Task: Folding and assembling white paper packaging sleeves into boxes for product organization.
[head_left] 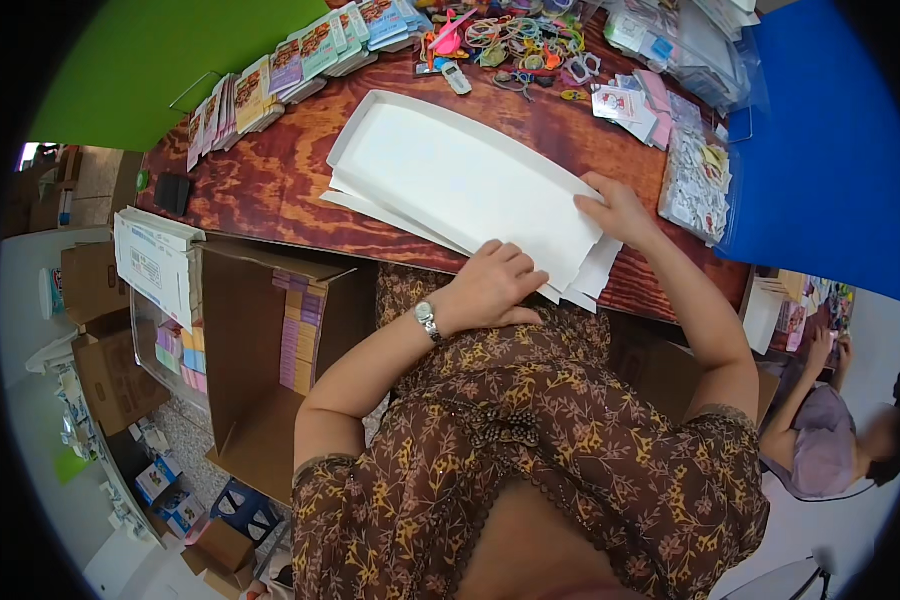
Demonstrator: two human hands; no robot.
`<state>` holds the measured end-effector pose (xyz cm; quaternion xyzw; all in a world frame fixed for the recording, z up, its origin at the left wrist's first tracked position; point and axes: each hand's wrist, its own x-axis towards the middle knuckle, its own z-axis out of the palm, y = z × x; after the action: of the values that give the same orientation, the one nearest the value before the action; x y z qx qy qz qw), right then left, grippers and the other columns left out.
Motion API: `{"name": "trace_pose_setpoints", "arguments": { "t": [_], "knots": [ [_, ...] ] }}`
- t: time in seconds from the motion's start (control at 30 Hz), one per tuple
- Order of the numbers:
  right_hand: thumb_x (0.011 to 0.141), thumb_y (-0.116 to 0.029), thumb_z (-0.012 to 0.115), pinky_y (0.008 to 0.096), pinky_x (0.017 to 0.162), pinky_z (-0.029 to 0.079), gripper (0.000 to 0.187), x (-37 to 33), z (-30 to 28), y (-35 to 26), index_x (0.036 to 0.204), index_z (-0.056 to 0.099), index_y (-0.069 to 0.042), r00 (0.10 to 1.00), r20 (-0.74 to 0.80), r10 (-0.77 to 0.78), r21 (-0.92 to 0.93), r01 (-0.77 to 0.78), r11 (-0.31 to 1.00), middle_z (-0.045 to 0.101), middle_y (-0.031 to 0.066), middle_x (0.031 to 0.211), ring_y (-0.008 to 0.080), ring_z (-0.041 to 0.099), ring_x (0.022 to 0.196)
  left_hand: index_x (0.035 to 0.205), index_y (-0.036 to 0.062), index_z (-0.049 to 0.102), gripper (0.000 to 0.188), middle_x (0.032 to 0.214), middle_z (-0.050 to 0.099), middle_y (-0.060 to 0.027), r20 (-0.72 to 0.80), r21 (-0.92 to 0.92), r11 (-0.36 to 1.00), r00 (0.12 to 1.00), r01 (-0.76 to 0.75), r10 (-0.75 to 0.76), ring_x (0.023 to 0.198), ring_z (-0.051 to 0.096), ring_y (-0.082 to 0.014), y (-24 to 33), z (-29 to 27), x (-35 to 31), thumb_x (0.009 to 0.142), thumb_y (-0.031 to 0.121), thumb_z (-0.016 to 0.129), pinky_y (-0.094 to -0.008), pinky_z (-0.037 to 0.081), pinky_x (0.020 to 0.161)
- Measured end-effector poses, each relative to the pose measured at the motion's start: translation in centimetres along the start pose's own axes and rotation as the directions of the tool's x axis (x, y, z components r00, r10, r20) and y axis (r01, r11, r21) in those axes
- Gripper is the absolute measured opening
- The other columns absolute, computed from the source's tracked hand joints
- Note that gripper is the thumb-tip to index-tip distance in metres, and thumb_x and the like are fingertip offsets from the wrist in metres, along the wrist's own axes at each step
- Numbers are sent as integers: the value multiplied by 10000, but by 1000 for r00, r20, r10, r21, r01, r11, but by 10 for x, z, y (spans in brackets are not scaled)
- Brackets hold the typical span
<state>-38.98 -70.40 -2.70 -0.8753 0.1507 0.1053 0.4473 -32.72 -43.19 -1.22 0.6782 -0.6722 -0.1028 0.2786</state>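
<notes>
A long white cardboard tray (pixel 440 170) lies across the table in front of me, its walls standing along the far side and the left end. At the tray's right end, my right hand (pixel 615 210) pinches the cardboard near the far corner, thumb on the inner side. My left hand (pixel 495 285), with a watch (pixel 427 320) on its wrist, is closed on the near edge, fingers curled over it. The near side and right-end flaps spread outward unfolded. What lies under my left palm is hidden.
Stacks of printed cards (pixel 305 55) line the far left edge of the table (pixel 280 180). Colourful small trinkets (pixel 525 45) heap at the back. Right of the tray sits a clear container of small white pieces (pixel 697 185). An open cardboard box (pixel 250 350) stands below left; another person (pixel 820 440) works at right.
</notes>
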Motion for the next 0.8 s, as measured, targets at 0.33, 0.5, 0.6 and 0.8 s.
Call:
{"name": "trace_pose_setpoints", "arguments": {
  "t": [0.33,0.5,0.6,0.8],
  "knots": [
    [895,-134,560,405,744,516,239,-5,3,-2,1117,608,-60,959,-123,-254,-296,209,932,664,182,940,338,663,866,846,94,563,155,820,542,-35,-24,239,969,998,60,-56,805,565,-216,1,32,-6,810,213,657,-345,478,674],
    [876,-67,563,435,746,528,316,-10,7,-17,1192,583,-83,917,-209,-339,-349,254,902,677,184,1012,360,665,897,871,100,567,184,821,529,-37,-153,165,984,987,67,-42,806,553,-214,-2,48,-12,798,226,678,-339,466,672],
    [867,-56,573,444,727,528,354,-4,9,-3,1219,561,-91,938,-157,-310,-398,227,889,679,185,988,359,674,875,869,117,573,194,816,526,-34,-109,150,984,991,97,-81,841,544,-217,6,36,-2,791,247,693,-344,450,703],
    [870,-70,577,386,668,518,326,-3,-4,-16,1196,582,-82,951,-150,-271,-253,228,940,673,158,835,288,679,747,742,124,624,162,807,557,-25,-57,127,983,991,129,-123,816,545,-220,5,37,2,793,257,701,-358,434,700]
  ]
}}
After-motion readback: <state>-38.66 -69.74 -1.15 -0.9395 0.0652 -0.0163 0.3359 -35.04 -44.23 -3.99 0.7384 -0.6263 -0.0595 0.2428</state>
